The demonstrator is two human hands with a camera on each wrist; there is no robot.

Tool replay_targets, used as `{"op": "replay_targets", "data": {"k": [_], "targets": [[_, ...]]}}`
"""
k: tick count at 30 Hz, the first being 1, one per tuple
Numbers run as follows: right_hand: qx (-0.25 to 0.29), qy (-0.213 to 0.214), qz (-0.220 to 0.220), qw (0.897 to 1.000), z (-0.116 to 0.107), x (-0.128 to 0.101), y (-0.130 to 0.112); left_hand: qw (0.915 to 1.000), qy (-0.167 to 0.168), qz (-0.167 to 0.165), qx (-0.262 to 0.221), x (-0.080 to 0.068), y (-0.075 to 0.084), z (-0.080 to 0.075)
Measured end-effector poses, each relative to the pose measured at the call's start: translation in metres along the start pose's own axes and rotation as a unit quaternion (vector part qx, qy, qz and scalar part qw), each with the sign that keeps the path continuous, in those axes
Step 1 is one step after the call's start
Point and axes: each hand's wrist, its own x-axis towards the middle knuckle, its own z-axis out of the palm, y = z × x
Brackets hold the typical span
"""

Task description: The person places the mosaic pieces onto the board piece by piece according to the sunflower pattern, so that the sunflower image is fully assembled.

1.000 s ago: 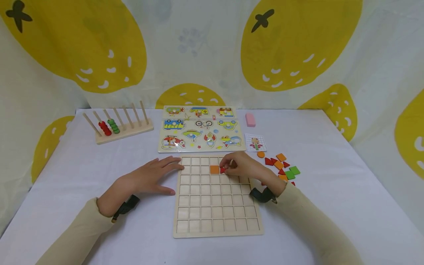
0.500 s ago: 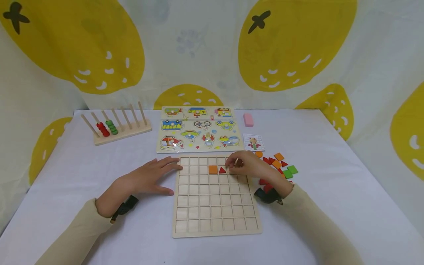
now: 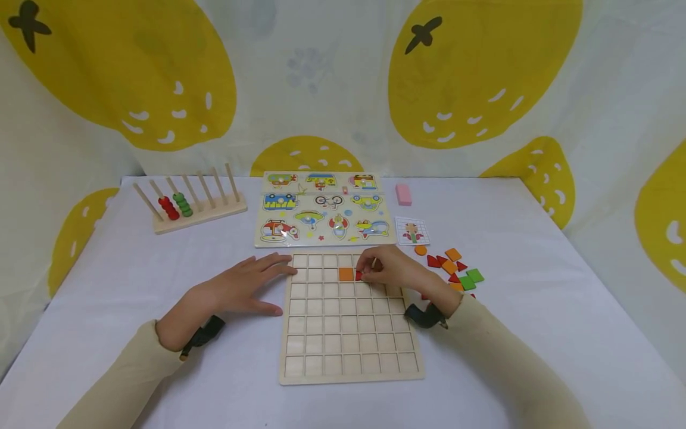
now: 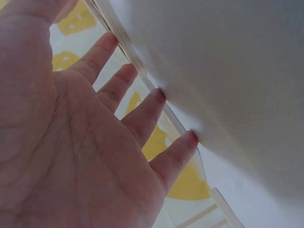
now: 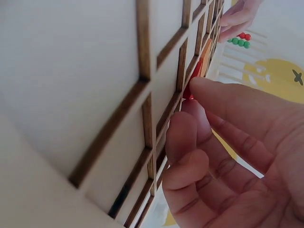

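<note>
A wooden grid board (image 3: 314,380) lies flat at the middle of the table. In its second row sits an orange square tile (image 3: 346,274), with a red triangle tile (image 3: 358,276) in the cell just right of it. My right hand (image 3: 395,268) reaches over the board's upper right and pinches the red triangle between thumb and fingertips, partly covering it. The right wrist view shows the thumb right on the red tile (image 5: 194,76). My left hand (image 3: 236,287) rests with fingers spread, its fingertips on the board's left edge and the cloth.
Loose red, orange and green tiles (image 3: 467,282) lie right of the board. Behind it are a vehicle puzzle board (image 3: 324,217), a pattern card (image 3: 412,231) and a pink block (image 3: 404,195). A wooden peg stand (image 3: 206,214) with red and green beads stands at the back left.
My right hand came off the red triangle a little to the right, showing it whole in its cell, then moved back left onto it. The left hand has stayed put.
</note>
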Motion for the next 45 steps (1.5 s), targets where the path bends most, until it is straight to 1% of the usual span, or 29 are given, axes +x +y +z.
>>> {"op": "replay_targets", "data": {"k": [9, 12, 16, 19, 23, 31, 36, 42, 45], "targets": [[0.0, -0.003, 0.009, 1.0, 0.0, 0.001, -0.001, 1.0, -0.001, -0.002, -0.001, -0.001, 0.001, -0.001], [-0.001, 0.003, 0.003, 1.0, -0.002, -0.002, 0.001, 1.0, -0.001, -0.002, -0.002, -0.001, 0.002, -0.001], [-0.001, 0.018, 0.008, 1.0, -0.008, -0.01, 0.004, 1.0, 0.001, -0.001, -0.006, -0.001, 0.002, -0.002], [0.0, 0.029, 0.023, 0.999, -0.013, -0.017, 0.008, 1.0, 0.003, 0.0, -0.004, -0.001, 0.002, -0.001], [-0.004, 0.05, 0.036, 0.998, -0.017, -0.027, 0.015, 1.0, 0.001, -0.003, -0.002, -0.001, 0.002, 0.0], [-0.016, 0.089, 0.044, 0.995, -0.027, -0.047, 0.034, 1.0, 0.003, -0.007, -0.004, -0.001, 0.001, 0.0], [-0.02, 0.111, 0.076, 0.991, -0.034, -0.061, 0.046, 1.0, -0.003, -0.009, -0.002, 0.001, 0.0, 0.001], [-0.018, 0.149, 0.126, 0.981, -0.044, -0.077, 0.054, 0.9999, -0.005, -0.008, -0.003, 0.001, 0.001, -0.001], [-0.021, 0.158, 0.144, 0.977, -0.048, -0.083, 0.06, 0.9999, -0.007, -0.01, -0.001, 0.001, 0.001, -0.001]]}}
